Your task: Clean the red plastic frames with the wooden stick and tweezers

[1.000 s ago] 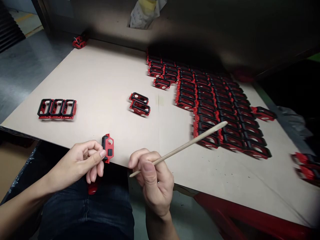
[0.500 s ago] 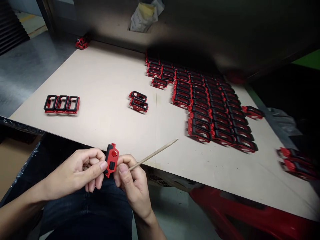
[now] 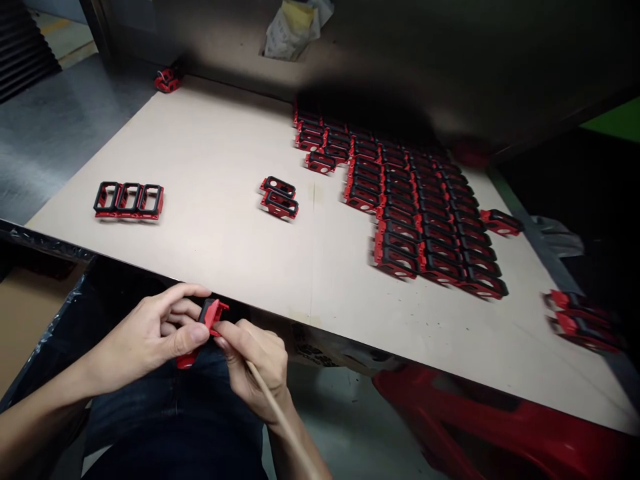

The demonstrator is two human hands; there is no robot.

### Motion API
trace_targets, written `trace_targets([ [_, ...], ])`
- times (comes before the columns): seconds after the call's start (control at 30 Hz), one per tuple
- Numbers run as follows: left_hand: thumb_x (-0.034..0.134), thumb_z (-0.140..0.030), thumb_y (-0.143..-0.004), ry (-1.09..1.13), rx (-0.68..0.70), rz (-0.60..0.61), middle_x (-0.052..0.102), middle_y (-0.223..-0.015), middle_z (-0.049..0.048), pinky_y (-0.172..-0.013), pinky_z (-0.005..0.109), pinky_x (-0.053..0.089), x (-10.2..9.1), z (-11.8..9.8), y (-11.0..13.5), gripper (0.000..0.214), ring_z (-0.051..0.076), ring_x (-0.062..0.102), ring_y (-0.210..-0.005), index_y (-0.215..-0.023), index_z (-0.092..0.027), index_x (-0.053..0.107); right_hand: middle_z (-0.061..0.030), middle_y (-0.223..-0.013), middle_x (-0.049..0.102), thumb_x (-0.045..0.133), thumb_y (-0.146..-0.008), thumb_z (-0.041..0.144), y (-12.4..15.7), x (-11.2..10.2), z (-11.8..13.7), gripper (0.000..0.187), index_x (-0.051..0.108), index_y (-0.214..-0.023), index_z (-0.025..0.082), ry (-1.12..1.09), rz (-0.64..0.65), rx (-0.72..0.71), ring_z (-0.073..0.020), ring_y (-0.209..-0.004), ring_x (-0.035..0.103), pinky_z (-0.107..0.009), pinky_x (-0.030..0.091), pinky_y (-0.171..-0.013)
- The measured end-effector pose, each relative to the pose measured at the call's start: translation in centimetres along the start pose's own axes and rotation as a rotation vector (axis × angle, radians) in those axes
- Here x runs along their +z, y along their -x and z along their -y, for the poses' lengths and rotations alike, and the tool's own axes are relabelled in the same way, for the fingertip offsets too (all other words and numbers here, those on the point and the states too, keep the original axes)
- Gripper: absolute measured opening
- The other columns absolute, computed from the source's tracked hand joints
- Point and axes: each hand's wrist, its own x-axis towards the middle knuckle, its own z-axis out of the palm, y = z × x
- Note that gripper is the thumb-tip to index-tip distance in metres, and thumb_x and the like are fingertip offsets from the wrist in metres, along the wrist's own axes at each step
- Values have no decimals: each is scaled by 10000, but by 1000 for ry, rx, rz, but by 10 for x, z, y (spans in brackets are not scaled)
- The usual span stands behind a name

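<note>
My left hand (image 3: 160, 333) is closed round a small red and black plastic part (image 3: 211, 313), held just below the near edge of the table (image 3: 225, 233). My right hand (image 3: 253, 363) pinches a thin wooden stick (image 3: 280, 417). Its front end meets the part between my fingertips, and its tail runs back along my right forearm. Both hands hover over my lap in dark jeans. A second red piece (image 3: 186, 362) shows under my left hand.
Many red and black frames (image 3: 425, 213) lie in rows at the table's right. Two frames (image 3: 279, 197) sit mid-table, three joined ones (image 3: 129, 200) at the left, one (image 3: 167, 80) at the far corner. A red bin (image 3: 500, 427) stands low right.
The stick pointed forward over the table, then swung round so its tail now lies back along my right forearm. My right hand has closed in on the part, and both hands dropped below the table edge.
</note>
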Motion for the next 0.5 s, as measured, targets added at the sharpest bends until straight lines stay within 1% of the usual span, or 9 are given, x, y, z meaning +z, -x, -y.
trace_targets([
  [0.07, 817, -624, -804, -5, -34, 45, 742, -1161, 111, -790, 325, 645, -5, 3, 0, 689, 276, 739, -1030, -1336, -225, 637, 3, -657, 649, 517, -1051, 147, 1, -1, -4, 222, 697, -1171, 195, 53, 0, -74, -122, -513, 557, -249, 418, -488],
  [0.13, 838, -600, -793, 4, -32, 128, 709, -1269, 114, -907, 361, 636, -11, 7, -1, 709, 306, 697, -1180, -1372, -241, 641, -2, -648, 635, 505, -1051, 155, 2, -2, -7, 232, 703, -1170, 182, 114, 15, -131, -126, -520, 553, -256, 404, -486],
  [0.23, 876, -480, -801, 90, 5, 255, 656, -1414, 81, -1095, 399, 560, -16, 14, -1, 680, 302, 635, -1334, -1404, -293, 624, -2, -634, 619, 496, -1054, 140, 4, -3, -10, 243, 715, -1156, 163, 175, 36, -187, -130, -525, 550, -266, 387, -485],
  [0.3, 895, -388, -802, 170, 28, 291, 638, -1471, 60, -1155, 401, 517, -17, 20, 0, 689, 282, 612, -1385, -1421, -327, 600, -1, -641, 635, 533, -1054, 139, 5, -2, -10, 216, 713, -1171, 156, 125, 12, -194, -131, -538, 571, -260, 414, -497],
  [0.33, 903, -342, -799, 204, 40, 299, 634, -1488, 56, -1174, 402, 500, -16, 22, 1, 704, 275, 597, -1407, -1429, -338, 588, -3, -655, 653, 550, -1058, 157, 6, -1, -10, 204, 709, -1185, 158, 76, -2, -177, -131, -545, 584, -255, 437, -506],
  [0.4, 909, -260, -795, 248, 82, 302, 632, -1506, 56, -1193, 399, 482, -15, 26, 2, 720, 265, 580, -1431, -1432, -344, 585, -18, -712, 700, 542, -1078, 225, 8, 0, -10, 205, 698, -1202, 176, -38, -25, -96, -134, -568, 616, -248, 490, -536],
  [0.5, 908, -172, -786, 284, 155, 297, 620, -1528, 52, -1193, 373, 483, -12, 29, 3, 729, 245, 597, -1414, -1423, -357, 606, -30, -789, 729, 498, -1095, 292, 11, -1, -7, 212, 694, -1111, 212, -166, -45, 124, -134, -598, 641, -242, 520, -560],
])
